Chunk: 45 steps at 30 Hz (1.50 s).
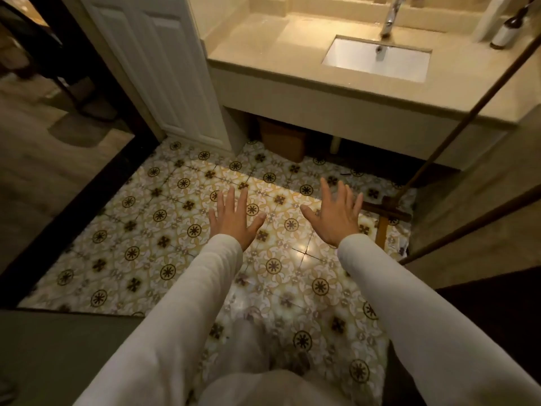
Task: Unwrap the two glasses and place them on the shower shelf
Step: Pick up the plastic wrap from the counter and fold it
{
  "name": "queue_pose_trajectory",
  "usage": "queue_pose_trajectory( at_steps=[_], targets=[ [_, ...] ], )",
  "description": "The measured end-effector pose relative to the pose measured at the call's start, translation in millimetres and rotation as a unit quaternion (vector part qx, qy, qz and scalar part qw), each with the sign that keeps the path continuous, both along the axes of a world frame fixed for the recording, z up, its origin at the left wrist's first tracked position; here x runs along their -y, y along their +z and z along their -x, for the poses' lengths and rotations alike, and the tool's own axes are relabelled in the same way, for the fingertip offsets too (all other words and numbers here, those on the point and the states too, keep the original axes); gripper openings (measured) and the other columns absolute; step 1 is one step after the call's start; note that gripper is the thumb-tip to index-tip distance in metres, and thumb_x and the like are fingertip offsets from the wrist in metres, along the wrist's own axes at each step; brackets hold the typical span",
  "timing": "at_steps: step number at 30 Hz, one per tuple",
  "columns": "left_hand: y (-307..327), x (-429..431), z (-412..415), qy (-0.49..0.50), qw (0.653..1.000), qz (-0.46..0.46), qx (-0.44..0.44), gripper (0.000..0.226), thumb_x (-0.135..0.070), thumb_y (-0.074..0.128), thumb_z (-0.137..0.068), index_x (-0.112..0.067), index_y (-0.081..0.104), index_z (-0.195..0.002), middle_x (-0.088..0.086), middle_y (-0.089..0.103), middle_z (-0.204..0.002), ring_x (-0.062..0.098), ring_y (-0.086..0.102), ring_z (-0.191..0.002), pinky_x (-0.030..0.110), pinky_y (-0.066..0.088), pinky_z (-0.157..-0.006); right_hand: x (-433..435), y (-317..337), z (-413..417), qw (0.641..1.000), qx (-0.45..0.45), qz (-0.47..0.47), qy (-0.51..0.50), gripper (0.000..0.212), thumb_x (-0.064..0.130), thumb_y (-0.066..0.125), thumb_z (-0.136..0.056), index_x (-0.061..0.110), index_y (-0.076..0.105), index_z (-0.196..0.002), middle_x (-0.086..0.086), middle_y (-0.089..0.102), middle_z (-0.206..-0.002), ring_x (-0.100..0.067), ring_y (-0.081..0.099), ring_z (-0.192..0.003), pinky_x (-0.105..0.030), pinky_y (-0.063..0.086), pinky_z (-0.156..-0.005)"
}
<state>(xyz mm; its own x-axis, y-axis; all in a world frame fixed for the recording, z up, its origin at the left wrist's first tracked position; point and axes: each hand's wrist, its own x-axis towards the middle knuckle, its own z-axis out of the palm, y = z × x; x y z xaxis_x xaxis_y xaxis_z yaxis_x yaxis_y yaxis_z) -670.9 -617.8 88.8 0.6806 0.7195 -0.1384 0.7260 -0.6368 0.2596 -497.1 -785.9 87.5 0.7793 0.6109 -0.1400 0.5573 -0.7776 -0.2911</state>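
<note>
I can read no text, brand, number or sign anywhere in front of me; the pale label on the dark bottle point(508, 27) at the far right of the counter point(263, 48) is too blurred to make out.

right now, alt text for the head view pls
Left hand and right hand held out open and empty, palms down, over a patterned tile floor. Ahead, a counter with a sink and tap; no glasses in view.
</note>
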Motion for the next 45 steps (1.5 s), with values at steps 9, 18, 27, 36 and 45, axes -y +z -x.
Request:
queue_pose_trajectory(
  at_steps=[9, 18, 27, 36, 45],
  targets=[
    [-11.1, -114.9, -103.2, 0.033, 0.999, 0.017, -0.001, 0.082, -0.073, 0.031, -0.089, -0.03, 0.009, -0.155, 0.004, -0.001, -0.166, 0.031, -0.006, -0.151, 0.057, 0.005, -0.12, -116.7, -9.6, -99.7, 0.998, 0.024, 0.019, 0.05, 0.087, 0.076, 0.03, -0.094, 0.028, 0.007, -0.163, -0.02, 0.01, -0.169, -0.037, 0.004, -0.157, -0.06, -0.007, -0.122],
    [-3.0, -269.6, -232.8, 0.022, 0.999, 0.025, 0.017, 0.081, -0.073, 0.032, -0.089, -0.032, 0.008, -0.155, 0.003, 0.0, -0.166, 0.03, -0.005, -0.151, 0.056, 0.009, -0.119, -267.9, 4.7, -219.6, 0.998, 0.04, 0.017, 0.048, 0.084, 0.073, 0.032, -0.096, 0.027, 0.012, -0.163, -0.019, 0.017, -0.168, -0.036, 0.011, -0.156, -0.061, -0.002, -0.124],
    [-6.6, -366.9, -349.7, 0.001, 1.0, 0.021, 0.008, 0.082, -0.074, 0.027, -0.089, -0.03, 0.006, -0.155, 0.004, 0.001, -0.166, 0.03, -0.003, -0.151, 0.056, 0.012, -0.118, -363.1, 5.6, -331.2, 0.998, 0.023, 0.022, 0.057, 0.085, 0.076, 0.026, -0.095, 0.028, 0.005, -0.163, -0.022, 0.012, -0.168, -0.037, 0.006, -0.157, -0.062, -0.004, -0.122],
    [-0.2, -445.0, -485.9, 0.029, 0.999, 0.029, 0.0, 0.081, -0.073, 0.027, -0.091, -0.033, -0.001, -0.155, -0.001, -0.009, -0.166, 0.026, -0.011, -0.151, 0.054, 0.006, -0.12, -458.1, 2.9, -483.2, 0.997, 0.014, 0.005, 0.08, 0.084, 0.075, 0.027, -0.096, 0.029, 0.004, -0.163, -0.02, 0.01, -0.169, -0.036, 0.004, -0.157, -0.061, -0.005, -0.123],
    [22.3, -526.4, -593.8, 0.079, 0.996, 0.025, 0.024, 0.077, -0.07, 0.03, -0.092, -0.035, 0.002, -0.155, -0.003, -0.008, -0.165, 0.023, -0.012, -0.151, 0.052, 0.002, -0.121, -553.0, 8.6, -607.0, 0.995, -0.023, -0.023, 0.093, 0.086, 0.076, 0.028, -0.095, 0.029, 0.004, -0.163, -0.019, 0.008, -0.17, -0.037, 0.003, -0.157, -0.061, -0.007, -0.122]
  ],
)
